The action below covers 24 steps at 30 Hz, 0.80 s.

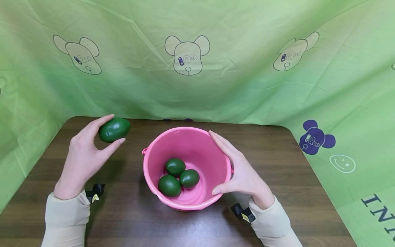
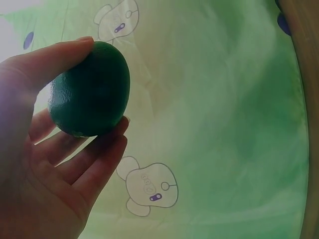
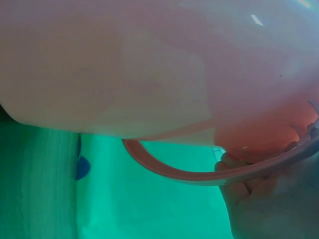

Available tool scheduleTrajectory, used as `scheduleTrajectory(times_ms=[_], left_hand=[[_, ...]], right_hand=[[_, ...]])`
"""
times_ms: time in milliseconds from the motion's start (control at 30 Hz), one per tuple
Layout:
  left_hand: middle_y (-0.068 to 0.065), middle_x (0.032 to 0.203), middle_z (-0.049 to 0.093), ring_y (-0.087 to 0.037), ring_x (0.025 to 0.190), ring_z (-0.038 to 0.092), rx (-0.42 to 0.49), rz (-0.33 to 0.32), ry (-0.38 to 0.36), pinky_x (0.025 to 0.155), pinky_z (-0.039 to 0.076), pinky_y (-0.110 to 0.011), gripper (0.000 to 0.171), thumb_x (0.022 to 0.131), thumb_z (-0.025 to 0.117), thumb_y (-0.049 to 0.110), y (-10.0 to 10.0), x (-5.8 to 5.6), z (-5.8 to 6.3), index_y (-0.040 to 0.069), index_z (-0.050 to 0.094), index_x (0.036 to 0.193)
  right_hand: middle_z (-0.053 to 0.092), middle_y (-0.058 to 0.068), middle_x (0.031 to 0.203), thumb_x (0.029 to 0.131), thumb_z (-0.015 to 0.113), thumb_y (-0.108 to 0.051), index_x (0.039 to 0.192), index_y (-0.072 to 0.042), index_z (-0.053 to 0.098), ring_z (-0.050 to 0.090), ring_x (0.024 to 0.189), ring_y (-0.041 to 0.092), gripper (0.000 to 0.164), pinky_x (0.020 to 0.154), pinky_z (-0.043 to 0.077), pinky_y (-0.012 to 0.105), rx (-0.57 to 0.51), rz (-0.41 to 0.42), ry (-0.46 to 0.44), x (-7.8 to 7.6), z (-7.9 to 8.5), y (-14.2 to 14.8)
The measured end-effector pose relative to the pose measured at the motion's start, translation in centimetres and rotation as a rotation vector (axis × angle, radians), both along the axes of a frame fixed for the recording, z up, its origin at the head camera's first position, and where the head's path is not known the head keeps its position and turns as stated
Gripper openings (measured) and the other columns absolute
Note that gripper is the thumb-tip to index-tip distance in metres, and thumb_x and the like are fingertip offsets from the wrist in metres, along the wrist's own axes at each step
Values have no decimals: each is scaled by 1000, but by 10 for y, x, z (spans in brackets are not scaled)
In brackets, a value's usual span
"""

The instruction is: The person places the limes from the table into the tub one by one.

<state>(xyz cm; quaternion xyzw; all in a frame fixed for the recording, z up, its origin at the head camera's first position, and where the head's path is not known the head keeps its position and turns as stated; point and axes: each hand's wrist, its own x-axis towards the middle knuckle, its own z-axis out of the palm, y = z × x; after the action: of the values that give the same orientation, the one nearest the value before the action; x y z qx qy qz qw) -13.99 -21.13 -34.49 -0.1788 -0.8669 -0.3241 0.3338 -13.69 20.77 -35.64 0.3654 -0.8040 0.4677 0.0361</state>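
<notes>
My left hand (image 1: 84, 151) holds a glossy dark green avocado (image 1: 115, 130) between thumb and fingers, raised over the left side of the table. The left wrist view shows this avocado (image 2: 92, 89) with the thumb on top and fingertips beneath. Right of it stands a pink bucket (image 1: 213, 154), upright, with several more avocados inside; one avocado (image 1: 175, 167) lies behind the other two. On the bucket's right side my right hand (image 1: 239, 168) grips the rim, thumb at the front and fingers farther back. In the right wrist view the bucket's wall and handle (image 3: 174, 173) partly hide that hand.
A dark brown wooden table (image 1: 123, 219) bears the bucket. Green cloth (image 1: 234, 85) printed with bear heads hangs behind the table and along both sides. Small black cameras (image 1: 98, 189) are strapped at both wrists, beside the light sleeves (image 1: 66, 214).
</notes>
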Motion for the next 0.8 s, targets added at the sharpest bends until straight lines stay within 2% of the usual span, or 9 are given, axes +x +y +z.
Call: scheduleTrajectory(times_ms=[367,600,800], left_hand=[[-5,129,66,-27,113,64,0,-26,8,96,40,-16,77,72,93,9,5,0,2,15,62,142],[-6,128,67,-26,112,64,-2,-41,14,97,40,-16,77,71,94,8,8,1,2,13,62,140],[-6,127,67,-27,112,64,14,-57,29,98,41,-16,77,69,95,8,10,3,3,13,63,139]], right_hand=[[30,8,164,57,97,-56,162,-11,30,28,148,29,132,115,30,35,-13,12,-1,-1,-1,1],[29,5,164,61,89,-69,162,-12,29,27,148,28,130,115,30,35,0,-5,-4,0,1,0],[29,6,164,61,89,-69,162,-12,29,27,148,28,131,115,30,35,-2,-3,-5,0,1,0]])
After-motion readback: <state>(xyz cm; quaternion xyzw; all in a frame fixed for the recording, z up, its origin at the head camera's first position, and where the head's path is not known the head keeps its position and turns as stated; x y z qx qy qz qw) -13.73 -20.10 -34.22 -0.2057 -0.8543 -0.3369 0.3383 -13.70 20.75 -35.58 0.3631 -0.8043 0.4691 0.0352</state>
